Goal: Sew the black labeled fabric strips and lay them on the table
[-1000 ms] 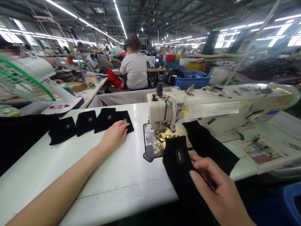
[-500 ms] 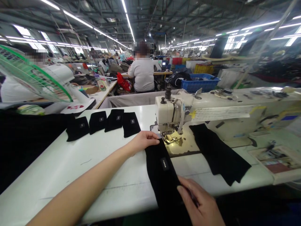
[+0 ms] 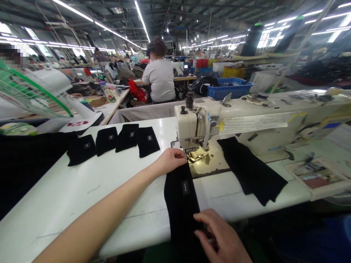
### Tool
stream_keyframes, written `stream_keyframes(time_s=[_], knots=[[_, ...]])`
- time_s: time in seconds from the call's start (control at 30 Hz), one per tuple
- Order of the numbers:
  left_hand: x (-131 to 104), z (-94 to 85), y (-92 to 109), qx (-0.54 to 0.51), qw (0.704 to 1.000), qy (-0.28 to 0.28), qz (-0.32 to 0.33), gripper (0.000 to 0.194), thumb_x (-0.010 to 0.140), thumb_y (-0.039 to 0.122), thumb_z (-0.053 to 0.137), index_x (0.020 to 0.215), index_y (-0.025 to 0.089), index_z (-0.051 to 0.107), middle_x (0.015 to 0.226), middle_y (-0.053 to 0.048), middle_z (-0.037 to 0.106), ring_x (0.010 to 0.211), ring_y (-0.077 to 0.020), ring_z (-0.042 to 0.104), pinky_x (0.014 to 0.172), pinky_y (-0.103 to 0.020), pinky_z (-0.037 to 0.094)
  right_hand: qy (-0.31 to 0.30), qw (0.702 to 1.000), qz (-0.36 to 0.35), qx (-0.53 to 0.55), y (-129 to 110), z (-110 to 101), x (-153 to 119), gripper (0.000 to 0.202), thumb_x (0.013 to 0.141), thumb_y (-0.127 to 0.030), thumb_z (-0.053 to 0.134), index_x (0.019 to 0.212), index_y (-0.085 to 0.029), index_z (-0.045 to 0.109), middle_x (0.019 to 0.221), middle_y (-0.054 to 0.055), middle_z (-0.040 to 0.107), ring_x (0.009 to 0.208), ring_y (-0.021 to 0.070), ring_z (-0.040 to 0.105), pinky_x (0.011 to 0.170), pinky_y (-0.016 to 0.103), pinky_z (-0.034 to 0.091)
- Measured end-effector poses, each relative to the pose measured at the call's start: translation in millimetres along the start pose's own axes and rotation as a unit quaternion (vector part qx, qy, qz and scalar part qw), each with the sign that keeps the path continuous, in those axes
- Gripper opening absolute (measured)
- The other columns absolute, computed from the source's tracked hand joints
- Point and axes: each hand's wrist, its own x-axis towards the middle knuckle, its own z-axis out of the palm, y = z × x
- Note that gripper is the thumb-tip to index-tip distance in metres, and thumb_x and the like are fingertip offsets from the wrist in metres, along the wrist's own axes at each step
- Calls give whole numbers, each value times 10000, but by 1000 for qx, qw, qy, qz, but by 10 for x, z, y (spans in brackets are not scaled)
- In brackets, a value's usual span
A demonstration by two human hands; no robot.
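A long black fabric piece (image 3: 181, 204) with a small dark label (image 3: 185, 187) runs from the sewing machine's presser foot (image 3: 197, 156) down over the table's front edge. My left hand (image 3: 174, 160) pinches its upper end, just left of the needle area. Near the front edge, my right hand (image 3: 219, 233) holds the strip's right side with curled thumb and forefinger, their tips a little apart. The inside of that hand is partly hidden. The sewing machine (image 3: 189, 124) stands directly beyond the left fingertips, its lamp lighting the metal plate.
Several labelled black pieces (image 3: 148, 141) lie in a row at the back left. Another black piece (image 3: 252, 170) rests right of the needle. Dark cloth (image 3: 27, 164) covers the left side. A green-rimmed fan (image 3: 35, 91), a blue basket (image 3: 230, 89) and a seated person (image 3: 161, 80) are beyond.
My right hand has shifted slightly left and down along the strip, its thumb and forefinger a bit wider apart. My left fingers have curled more tightly at the upper end. The view has turned slightly.
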Motion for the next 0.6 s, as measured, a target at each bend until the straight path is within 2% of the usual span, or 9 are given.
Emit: stream_keyframes(time_s=[0.1, 0.17, 0.3, 0.37, 0.47, 0.6], knots=[[5, 77, -38, 137, 987, 52, 62, 78, 788, 182, 681, 716, 176, 707, 760, -6, 649, 732, -165, 607, 671, -276, 450, -24, 997, -69, -22, 46, -60, 39, 285, 1027, -150, 349, 1252, -185, 519, 991, 93, 684, 792, 152, 680, 671, 215, 565], [-25, 115, -47, 216, 967, 85, 109, 38, 811, 205, 718, 782, 181, 719, 838, -27, 661, 791, -189, 618, 706, -301, 464, -18, 993, -102, -64, 69, -105, 75, 288, 1042, -163, 331, 1238, -165, 542, 950, 91, 686, 771, 159, 684, 649, 224, 562], [-101, 162, -63, 336, 911, 144, 191, 84, 842, 244, 748, 871, 176, 709, 922, -67, 660, 880, -246, 609, 777, -374, 476, -23, 977, -137, -159, 80, -189, 142, 317, 1074, -237, 321, 1148, -166, 620, 871, 61, 690, 642, 135, 668, 525, 212, 500], [-130, 173, -83, 364, 895, 127, 225, 77, 900, 226, 682, 857, 165, 702, 892, -72, 654, 864, -240, 601, 771, -372, 481, -11, 967, -156, -200, 78, -224, 164, 333, 1075, -238, 319, 1086, -170, 645, 910, 70, 714, 631, 132, 679, 496, 214, 477], [-170, 160, -127, 369, 887, 84, 264, 175, 963, 200, 579, 852, 150, 705, 855, -74, 638, 827, -217, 589, 755, -343, 496, 15, 957, -195, -214, 84, -260, 177, 353, 1067, -184, 297, 1049, -154, 648, 967, 79, 747, 701, 144, 711, 525, 219, 495], [-195, 101, -190, 357, 884, 72, 295, 194, 981, 189, 534, 963, 156, 724, 929, -87, 633, 886, -224, 572, 798, -347, 517, -4, 958, -200, -206, 102, -264, 172, 323, 1053, -151, 340, 1116, -123, 655, 1000, 83, 757, 745, 158, 716, 546, 239, 520]])
